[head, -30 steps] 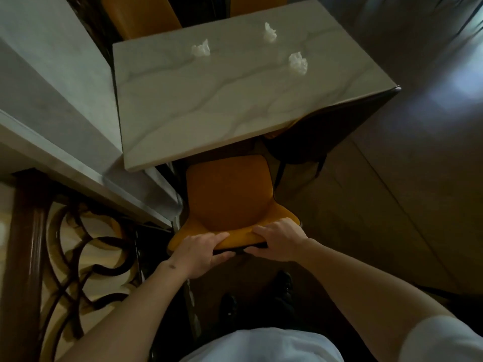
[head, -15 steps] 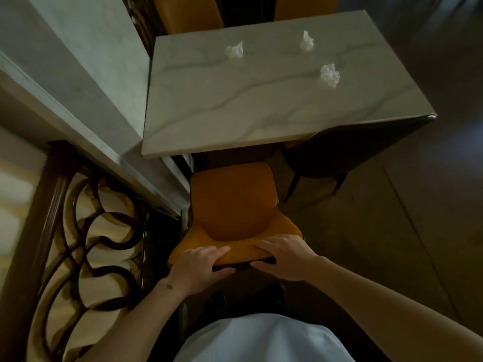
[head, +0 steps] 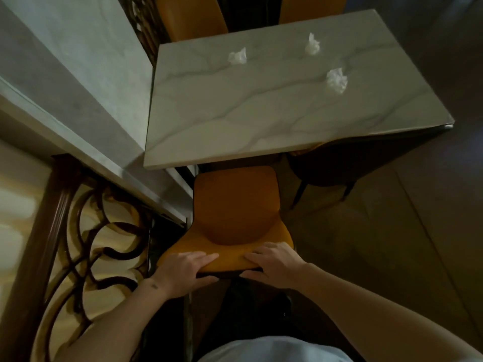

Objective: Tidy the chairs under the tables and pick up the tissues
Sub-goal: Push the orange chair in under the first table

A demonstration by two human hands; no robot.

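Observation:
An orange chair (head: 235, 205) stands in front of me, its seat partly out from under the marble table (head: 261, 121). My left hand (head: 183, 270) grips the top of its backrest on the left, and my right hand (head: 274, 265) grips it on the right. Three crumpled white tissues lie on the far half of the table: one at the left (head: 237, 56), one at the back right (head: 312, 45), one nearer on the right (head: 337, 81).
A dark chair (head: 329, 168) is tucked under the table's right side. Two more orange chairs (head: 190, 17) stand at the table's far side. A marble ledge (head: 78, 105) and a carved wooden screen (head: 78, 244) run along the left. Wooden floor (head: 392, 231) lies to the right.
The view has swung, so the table and tissues now sit further right and lower. Both hands keep their grip on the chair's backrest; the chair's place relative to the table looks about the same.

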